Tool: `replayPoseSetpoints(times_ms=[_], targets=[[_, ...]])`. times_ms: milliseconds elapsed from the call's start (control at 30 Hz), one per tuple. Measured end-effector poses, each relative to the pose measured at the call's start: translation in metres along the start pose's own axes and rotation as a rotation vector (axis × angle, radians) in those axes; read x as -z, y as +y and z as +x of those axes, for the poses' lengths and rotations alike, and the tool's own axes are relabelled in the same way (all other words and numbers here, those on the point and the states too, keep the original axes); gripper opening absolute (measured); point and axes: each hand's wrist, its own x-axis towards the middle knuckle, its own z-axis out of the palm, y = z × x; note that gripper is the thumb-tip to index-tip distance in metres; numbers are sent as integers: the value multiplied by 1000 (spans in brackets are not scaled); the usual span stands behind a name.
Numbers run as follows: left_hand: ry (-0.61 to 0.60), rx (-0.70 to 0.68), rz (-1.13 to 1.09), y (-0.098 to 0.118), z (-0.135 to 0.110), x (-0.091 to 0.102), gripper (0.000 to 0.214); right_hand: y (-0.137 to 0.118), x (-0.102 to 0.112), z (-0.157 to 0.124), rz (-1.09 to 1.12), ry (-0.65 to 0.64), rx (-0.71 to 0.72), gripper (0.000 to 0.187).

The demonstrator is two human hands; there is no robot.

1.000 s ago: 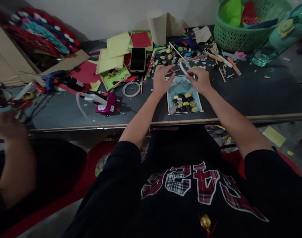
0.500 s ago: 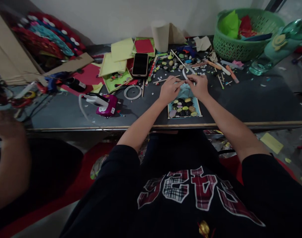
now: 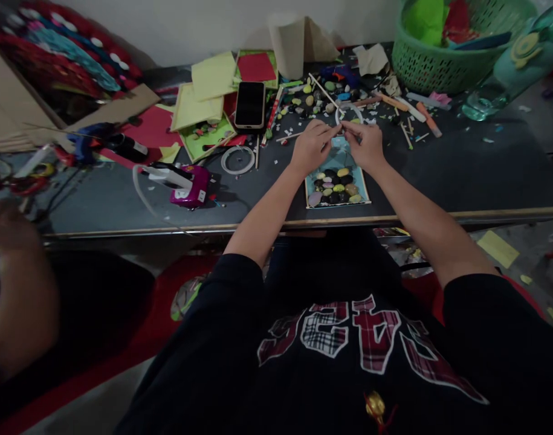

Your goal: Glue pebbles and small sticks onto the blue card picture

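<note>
A small light-blue board (image 3: pixel 319 176) with a pale rim lies near the table's front edge. Black, yellow, purple and brown stones (image 3: pixel 335 188) cover its near half. My left hand (image 3: pixel 313 147) is over the board's far left corner, index finger stretched toward the right, the other fingers curled. Opposite it, my right hand (image 3: pixel 365 144) is closed in a pinch at the far edge. Both sets of fingertips meet there, and whatever they hold is too small to make out. A white tape ring (image 3: pixel 360 112) lies just beyond the fingertips.
Loose pebbles and sticks lie behind my hands. Left stand a phone (image 3: pixel 249 105), a second tape ring (image 3: pixel 237 160) and a purple power adapter (image 3: pixel 192 186). At the right are a green basket (image 3: pixel 433 63) and a bottle (image 3: pixel 507 78). A co-worker's arm (image 3: pixel 22 284) rests far left.
The view has shifted slightly, so the tabletop items appear higher. My fingertips stay together at the board's far edge, with the left index finger now straighter.
</note>
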Motion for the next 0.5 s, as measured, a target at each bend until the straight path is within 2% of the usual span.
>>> replayPoseSetpoints(times_ms=[167,333,400,500], targets=[[47,44,-51,4,-4,2,55,-6,0,-1,-103,-28,-38,60],[247,205,-250,7,-10,4,63,-5,-2,-1,-125,-48,-47,65],[228,198,-285,7,-12,4,65,-4,-3,-2,-105,-28,-33,69],[117,139,-256,3,-13,2,62,-5,-3,-4,-86,5,-13,72]])
